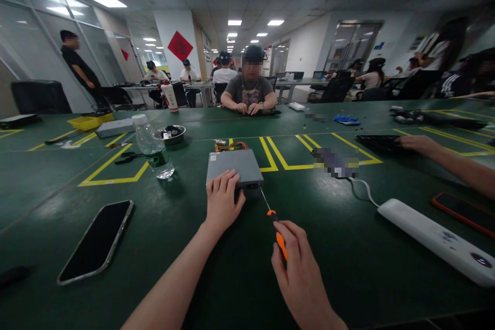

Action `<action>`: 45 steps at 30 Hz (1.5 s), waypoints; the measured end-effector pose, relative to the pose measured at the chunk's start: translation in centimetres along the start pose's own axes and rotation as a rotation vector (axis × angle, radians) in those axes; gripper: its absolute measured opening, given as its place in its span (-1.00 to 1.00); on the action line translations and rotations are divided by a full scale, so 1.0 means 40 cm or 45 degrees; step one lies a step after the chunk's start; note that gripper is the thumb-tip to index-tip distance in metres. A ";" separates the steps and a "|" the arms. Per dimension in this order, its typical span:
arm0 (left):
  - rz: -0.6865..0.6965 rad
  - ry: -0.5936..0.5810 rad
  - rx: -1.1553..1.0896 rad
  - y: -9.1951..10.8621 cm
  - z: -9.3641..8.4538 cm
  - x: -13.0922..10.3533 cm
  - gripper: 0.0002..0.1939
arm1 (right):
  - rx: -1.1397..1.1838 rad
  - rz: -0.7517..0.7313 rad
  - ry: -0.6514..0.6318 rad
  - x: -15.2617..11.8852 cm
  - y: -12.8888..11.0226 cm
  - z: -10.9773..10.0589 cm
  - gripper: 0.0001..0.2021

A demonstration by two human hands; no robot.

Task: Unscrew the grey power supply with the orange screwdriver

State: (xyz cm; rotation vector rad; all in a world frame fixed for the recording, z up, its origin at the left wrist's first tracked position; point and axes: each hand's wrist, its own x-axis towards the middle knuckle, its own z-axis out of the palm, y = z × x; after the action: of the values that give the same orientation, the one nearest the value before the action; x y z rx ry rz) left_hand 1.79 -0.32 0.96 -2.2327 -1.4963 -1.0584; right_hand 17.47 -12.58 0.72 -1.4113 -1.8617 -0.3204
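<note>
A grey metal box [240, 161] with a bundle of coloured wires [232, 146] at its far side lies on the green table. My left hand [223, 200] rests on the box's near left part, fingers over its top and thumb by the front edge. In my right hand [296, 263] is an orange and black screwdriver [281, 243], gripped by the handle. Its thin shaft points up and left, with the tip close to the box's near right corner. Whether the tip touches the box I cannot tell.
Left of the box stand a water bottle [155, 152] and a metal bowl [174, 135]; a phone [96, 241] lies nearer. At right are a white power bank-like device [433, 240], an orange-edged phone [464, 212] and another person's hand [417, 143]. A person [251, 87] sits opposite.
</note>
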 end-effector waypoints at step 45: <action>-0.032 0.008 0.001 0.003 -0.004 0.004 -0.72 | -0.036 -0.053 0.028 0.002 -0.004 0.005 -0.71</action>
State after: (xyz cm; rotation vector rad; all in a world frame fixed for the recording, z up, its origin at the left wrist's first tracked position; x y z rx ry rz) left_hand 1.87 -0.37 1.22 -2.2138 -1.5258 -1.0709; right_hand 17.24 -12.45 0.66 -1.3840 -1.8777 -0.3825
